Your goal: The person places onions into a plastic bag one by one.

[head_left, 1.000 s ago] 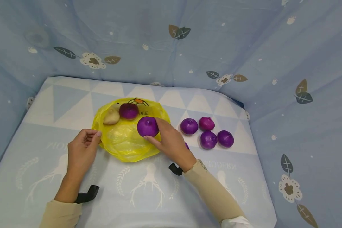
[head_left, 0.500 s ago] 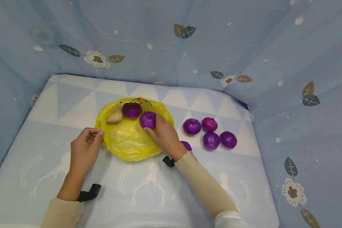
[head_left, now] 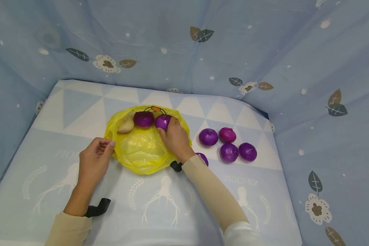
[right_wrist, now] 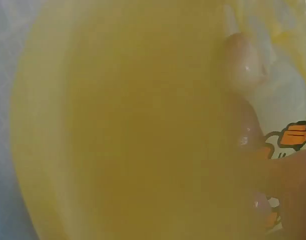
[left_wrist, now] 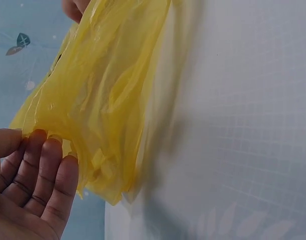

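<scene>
- On the left side of the table [head_left: 49, 112], the left hand [head_left: 93, 159] pinched the near-left rim of the yellow bag [head_left: 141, 153]; the left wrist view showed the fingertips [left_wrist: 42, 137] curled against bunched film. Judged purpose: to anchor the thin plastic so it did not slide or crumple under the other hand's load.
- At the bag's far-left edge lay a potato [head_left: 125, 125], pale brown, resting on the film. Just beside it to the right sat a purple onion [head_left: 143, 119]. Both lay along the far edge, which left the near part of the bag bare.
- Next in that row, a second purple onion [head_left: 163, 121] sat just beside the first, close enough that contact between them could not be confirmed. The right hand [head_left: 176, 140] grasped it from the near side, fingers wrapped over its right flank and thumb at its lower left. The onion appeared to rest on the bag, though a slight lift could not be ruled out. Keeping the hand on it likely stopped the round bulb from rolling.
- Partly hidden under the right wrist, a further onion [head_left: 203, 158] lay on the table, just off the bag's right edge.
- Farther right, well apart from the bag, four onions [head_left: 229, 152] lay in a loose cluster on the table, within easy reach of the right hand.
- Around the table on three sides hung a blue patterned cloth [head_left: 264, 51].
</scene>
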`<state>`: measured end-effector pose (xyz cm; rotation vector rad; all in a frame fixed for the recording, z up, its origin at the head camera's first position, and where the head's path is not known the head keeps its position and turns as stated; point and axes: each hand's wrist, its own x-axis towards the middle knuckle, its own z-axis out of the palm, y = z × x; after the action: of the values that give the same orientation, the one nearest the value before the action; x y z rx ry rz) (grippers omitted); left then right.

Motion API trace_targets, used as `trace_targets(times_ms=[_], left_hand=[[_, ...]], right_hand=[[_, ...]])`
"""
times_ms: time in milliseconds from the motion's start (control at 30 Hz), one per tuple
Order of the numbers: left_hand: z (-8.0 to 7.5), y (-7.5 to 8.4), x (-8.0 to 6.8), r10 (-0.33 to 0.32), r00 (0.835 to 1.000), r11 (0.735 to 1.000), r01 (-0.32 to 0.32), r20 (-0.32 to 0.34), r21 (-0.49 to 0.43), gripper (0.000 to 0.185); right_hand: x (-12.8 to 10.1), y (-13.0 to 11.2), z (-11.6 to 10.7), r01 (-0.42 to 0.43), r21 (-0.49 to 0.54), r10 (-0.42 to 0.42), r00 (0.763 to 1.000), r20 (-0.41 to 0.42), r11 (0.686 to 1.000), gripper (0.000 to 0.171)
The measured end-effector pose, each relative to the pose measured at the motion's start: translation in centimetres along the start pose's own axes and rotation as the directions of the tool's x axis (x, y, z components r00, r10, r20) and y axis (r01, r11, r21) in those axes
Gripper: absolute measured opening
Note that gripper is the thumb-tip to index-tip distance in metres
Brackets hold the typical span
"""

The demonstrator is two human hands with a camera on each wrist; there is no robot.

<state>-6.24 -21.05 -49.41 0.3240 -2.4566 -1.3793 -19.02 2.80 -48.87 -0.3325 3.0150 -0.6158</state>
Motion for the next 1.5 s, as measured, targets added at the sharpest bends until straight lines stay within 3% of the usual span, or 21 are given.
trace_targets(times_ms=[333, 567, 933, 1500], left_hand=[[0.2, 0.1, 0.0, 0.007, 1.0, 1.0, -0.007, 0.015, 0.007, 0.022], [0.1, 0.1, -0.1, 0.006, 1.0, 1.0, -0.006, 0.018, 0.012, 0.022], [0.1, 0.0, 0.0, -0.003, 1.0, 0.999, 0.003, 0.024, 0.034, 0.021], [0.2, -0.1, 0.0, -0.005, 1.0, 1.0, 0.005, 0.014, 0.03, 0.022]], right_hand=[[1.3, -0.2, 0.5, -0.061, -0.013, 0.061, 0.998, 0.004, 0.998, 0.07], [2.2, -0.4, 1.0, -0.096, -0.076, 0.097, 0.995, 0.021, 0.993, 0.074], [2.9, -0.8, 1.3, -0.106, -0.132, 0.108, 0.994, 0.011, 0.986, 0.073], [3.1, -0.6, 1.2, -0.081, -0.139, 0.086, 0.996, 0.033, 0.987, 0.073]])
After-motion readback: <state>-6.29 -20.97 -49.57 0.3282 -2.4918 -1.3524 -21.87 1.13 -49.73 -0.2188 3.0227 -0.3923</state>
